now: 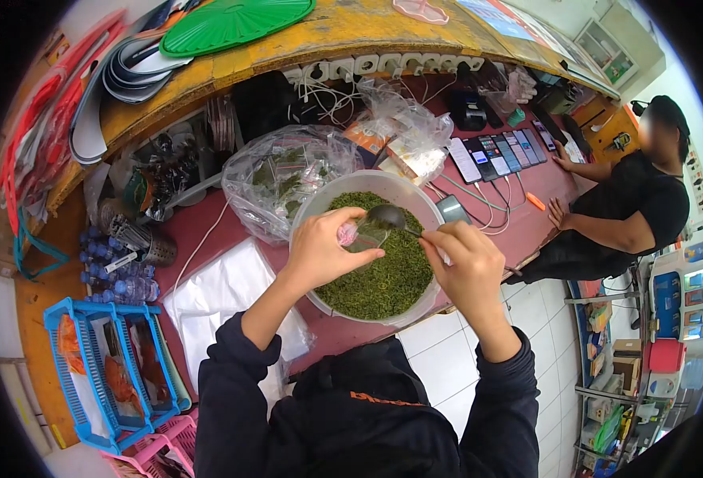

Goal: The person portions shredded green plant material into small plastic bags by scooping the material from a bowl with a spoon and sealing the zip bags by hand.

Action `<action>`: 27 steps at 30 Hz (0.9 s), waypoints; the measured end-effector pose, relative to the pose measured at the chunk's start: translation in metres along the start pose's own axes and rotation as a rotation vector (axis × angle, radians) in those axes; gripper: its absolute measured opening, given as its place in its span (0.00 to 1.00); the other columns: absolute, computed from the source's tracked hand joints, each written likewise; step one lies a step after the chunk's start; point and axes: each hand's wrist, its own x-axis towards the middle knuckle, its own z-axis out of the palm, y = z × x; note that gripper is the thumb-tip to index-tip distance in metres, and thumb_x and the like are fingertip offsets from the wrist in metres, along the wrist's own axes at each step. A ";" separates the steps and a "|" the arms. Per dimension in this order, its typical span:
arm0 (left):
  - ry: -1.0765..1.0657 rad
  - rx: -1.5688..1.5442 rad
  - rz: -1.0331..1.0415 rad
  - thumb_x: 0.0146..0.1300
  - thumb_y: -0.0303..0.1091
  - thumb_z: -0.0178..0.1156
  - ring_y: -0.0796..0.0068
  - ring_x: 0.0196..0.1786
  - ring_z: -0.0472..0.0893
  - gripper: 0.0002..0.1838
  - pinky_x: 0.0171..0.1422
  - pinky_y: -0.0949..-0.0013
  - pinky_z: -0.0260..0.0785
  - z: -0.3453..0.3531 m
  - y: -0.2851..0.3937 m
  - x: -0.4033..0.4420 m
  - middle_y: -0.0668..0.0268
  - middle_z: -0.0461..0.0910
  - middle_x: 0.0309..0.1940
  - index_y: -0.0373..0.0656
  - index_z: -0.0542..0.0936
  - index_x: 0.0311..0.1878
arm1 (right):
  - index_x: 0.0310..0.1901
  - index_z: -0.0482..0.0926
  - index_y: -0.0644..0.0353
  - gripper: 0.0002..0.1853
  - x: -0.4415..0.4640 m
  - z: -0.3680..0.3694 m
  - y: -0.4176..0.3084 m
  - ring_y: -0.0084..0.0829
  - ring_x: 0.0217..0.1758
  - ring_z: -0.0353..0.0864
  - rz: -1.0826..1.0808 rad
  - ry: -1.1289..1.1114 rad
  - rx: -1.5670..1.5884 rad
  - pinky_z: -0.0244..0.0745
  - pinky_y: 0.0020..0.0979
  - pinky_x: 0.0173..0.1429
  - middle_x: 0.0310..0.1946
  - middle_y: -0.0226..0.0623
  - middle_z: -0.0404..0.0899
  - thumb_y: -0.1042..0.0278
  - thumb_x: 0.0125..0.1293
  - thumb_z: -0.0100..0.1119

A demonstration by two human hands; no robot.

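A round translucent tub [434, 209] full of chopped green leafy material [375, 275] stands at the table's edge in front of the body. Over its left part, my left hand [324, 248] holds a small clear bag [367, 237] with pinkish marks, thumb and fingers around its mouth. My right hand [469, 259] pinches the handle of a dark spoon [386, 216], whose bowl is at the bag's opening above the tub. Whether the spoon carries anything is too small to tell. Left of the tub lies a large clear bag [268, 187] holding small packets with green contents.
White plastic bags [228, 283] lie at left, near blue baskets [101, 430] and bottles [136, 289]. Several phones [464, 159] with cables sit at the back right. A person [658, 191] stands at right, hands on the table. A wooden shelf [351, 36] spans the back.
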 end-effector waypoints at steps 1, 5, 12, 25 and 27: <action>0.026 -0.022 0.000 0.41 0.52 0.78 0.57 0.39 0.85 0.31 0.44 0.60 0.75 0.002 0.001 0.001 0.56 0.86 0.36 0.45 0.84 0.48 | 0.32 0.84 0.54 0.07 -0.002 0.001 -0.003 0.26 0.28 0.77 -0.002 -0.001 -0.001 0.71 0.29 0.32 0.29 0.25 0.78 0.68 0.51 0.73; 0.041 -0.013 0.012 0.40 0.42 0.81 0.74 0.30 0.82 0.30 0.39 0.68 0.73 0.001 0.007 -0.001 0.66 0.82 0.26 0.41 0.82 0.48 | 0.32 0.83 0.56 0.07 -0.009 0.005 -0.006 0.26 0.27 0.75 -0.071 0.039 -0.089 0.68 0.30 0.30 0.30 0.26 0.78 0.70 0.51 0.73; 0.215 0.178 0.054 0.40 0.44 0.79 0.65 0.32 0.83 0.31 0.37 0.64 0.74 0.001 0.011 -0.011 0.64 0.81 0.28 0.44 0.82 0.50 | 0.32 0.85 0.55 0.07 0.004 -0.025 0.002 0.36 0.35 0.81 0.263 -0.315 0.049 0.76 0.35 0.37 0.32 0.30 0.80 0.70 0.50 0.73; -0.197 -0.462 0.091 0.61 0.26 0.67 0.78 0.35 0.80 0.04 0.41 0.74 0.71 -0.019 -0.021 0.007 0.64 0.84 0.32 0.36 0.87 0.35 | 0.37 0.84 0.64 0.07 0.016 0.017 -0.005 0.26 0.33 0.83 0.377 -0.343 0.734 0.77 0.27 0.41 0.30 0.34 0.84 0.78 0.56 0.69; -0.113 -0.609 0.039 0.62 0.28 0.67 0.80 0.34 0.79 0.06 0.41 0.75 0.70 -0.013 -0.020 0.003 0.66 0.83 0.32 0.34 0.86 0.37 | 0.40 0.85 0.63 0.07 0.002 0.028 0.002 0.19 0.31 0.81 0.498 -0.323 0.853 0.76 0.25 0.39 0.30 0.34 0.85 0.73 0.61 0.69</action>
